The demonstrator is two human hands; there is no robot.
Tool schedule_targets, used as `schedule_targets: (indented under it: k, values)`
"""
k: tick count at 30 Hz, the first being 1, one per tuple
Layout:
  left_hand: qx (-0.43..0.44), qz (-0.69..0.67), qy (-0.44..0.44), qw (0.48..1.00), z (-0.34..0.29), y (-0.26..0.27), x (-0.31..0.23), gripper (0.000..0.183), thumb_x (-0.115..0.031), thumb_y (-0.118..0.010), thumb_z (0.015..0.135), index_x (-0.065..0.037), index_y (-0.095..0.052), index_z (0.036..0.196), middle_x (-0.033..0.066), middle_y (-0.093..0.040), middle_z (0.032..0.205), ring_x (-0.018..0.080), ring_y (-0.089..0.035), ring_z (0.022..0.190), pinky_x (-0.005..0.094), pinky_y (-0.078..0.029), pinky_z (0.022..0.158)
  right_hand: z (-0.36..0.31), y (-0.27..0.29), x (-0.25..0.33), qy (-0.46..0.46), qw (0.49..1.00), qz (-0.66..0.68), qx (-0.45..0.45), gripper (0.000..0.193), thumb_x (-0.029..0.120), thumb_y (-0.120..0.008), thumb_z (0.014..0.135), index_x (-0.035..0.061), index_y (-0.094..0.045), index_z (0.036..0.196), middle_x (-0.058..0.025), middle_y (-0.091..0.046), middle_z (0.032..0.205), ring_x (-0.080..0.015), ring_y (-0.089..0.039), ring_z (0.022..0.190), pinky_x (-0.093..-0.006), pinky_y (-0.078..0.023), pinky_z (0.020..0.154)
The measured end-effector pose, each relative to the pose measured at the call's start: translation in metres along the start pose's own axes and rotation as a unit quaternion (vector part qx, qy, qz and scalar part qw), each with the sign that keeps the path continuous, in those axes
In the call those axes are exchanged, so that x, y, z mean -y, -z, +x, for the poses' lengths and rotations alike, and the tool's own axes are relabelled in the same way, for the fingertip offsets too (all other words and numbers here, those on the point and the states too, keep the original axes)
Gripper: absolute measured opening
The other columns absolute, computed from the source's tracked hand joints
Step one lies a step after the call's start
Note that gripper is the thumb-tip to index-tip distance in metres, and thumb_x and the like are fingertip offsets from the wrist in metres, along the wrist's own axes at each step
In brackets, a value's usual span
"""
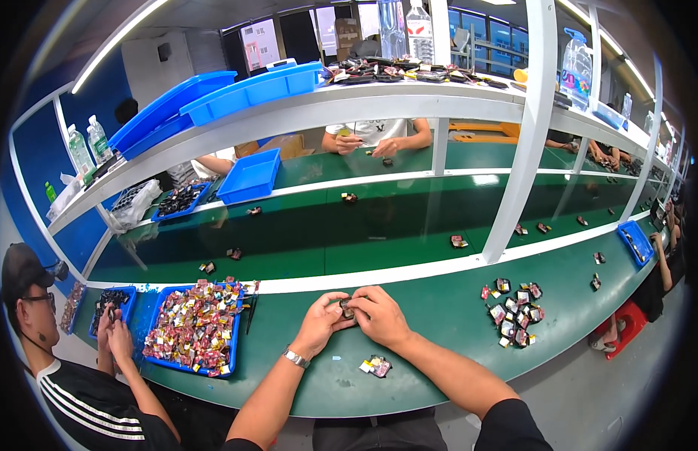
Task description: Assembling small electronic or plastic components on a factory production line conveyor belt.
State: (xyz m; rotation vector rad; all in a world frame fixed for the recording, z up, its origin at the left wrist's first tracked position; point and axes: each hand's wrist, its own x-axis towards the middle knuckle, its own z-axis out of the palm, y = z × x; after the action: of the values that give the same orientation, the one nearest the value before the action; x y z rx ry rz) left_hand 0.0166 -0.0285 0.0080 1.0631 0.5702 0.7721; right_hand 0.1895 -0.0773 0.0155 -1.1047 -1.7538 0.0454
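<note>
Over the green bench [304, 391], my left hand [323, 322] and my right hand [382, 319] meet, fingers closed around one small dark part [347, 308]. My fingers cover most of it, so its exact kind does not show. A metal watch sits on my left wrist. Just below my hands lies a small red, white and black piece [377, 367] on the bench top. To the left, a blue tray [235, 353] is heaped with similar red, white and yellow pieces. A loose cluster of such pieces [516, 312] lies to the right.
Beyond a white rail, small pieces [459, 241] sit scattered on a green conveyor belt [296, 248]. White posts [522, 143] hold a shelf with blue trays [251, 92] and bottles. A co-worker [86, 383] sits at left beside a blue tray; another person's hands [368, 146] work opposite.
</note>
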Motion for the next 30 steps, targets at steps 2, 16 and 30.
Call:
schedule_targets:
  k: [2,16,30]
  values:
    - [-0.005,0.001,0.002,1.000,0.000,0.002,0.000,0.030,-0.004,-0.046,0.099,-0.002,-0.043,0.128,0.0106,-0.063,0.114,0.0201,-0.062,0.107,0.0382,-0.053,0.095,0.000,-0.001,0.003,-0.008,1.000,0.006,0.001,0.020,-0.002,-0.068,0.076,0.0072,-0.070,0.094,-0.0061,-0.062,0.098,-0.0242,-0.062,0.091,-0.0341,-0.053,0.073]
    - [-0.004,-0.005,-0.003,1.000,0.000,0.000,0.000,0.029,-0.008,-0.049,0.099,0.000,-0.044,0.127,0.0113,-0.064,0.110,0.0206,-0.064,0.103,0.0387,-0.054,0.095,0.000,0.000,0.016,-0.062,0.998,-0.026,0.018,0.025,0.003,-0.073,0.074,0.0077,-0.068,0.099,-0.0054,-0.061,0.100,-0.0244,-0.061,0.094,-0.0348,-0.054,0.077]
    - [-0.019,0.013,-0.020,1.000,0.002,-0.001,0.004,0.024,-0.004,-0.047,0.099,-0.002,-0.046,0.123,0.0107,-0.064,0.105,0.0201,-0.065,0.099,0.0375,-0.057,0.091,0.005,0.014,0.001,-0.006,0.991,-0.018,0.130,0.018,0.004,-0.073,0.075,0.0074,-0.061,0.089,-0.0091,-0.054,0.116,-0.0293,-0.053,0.110,-0.0386,-0.049,0.089]
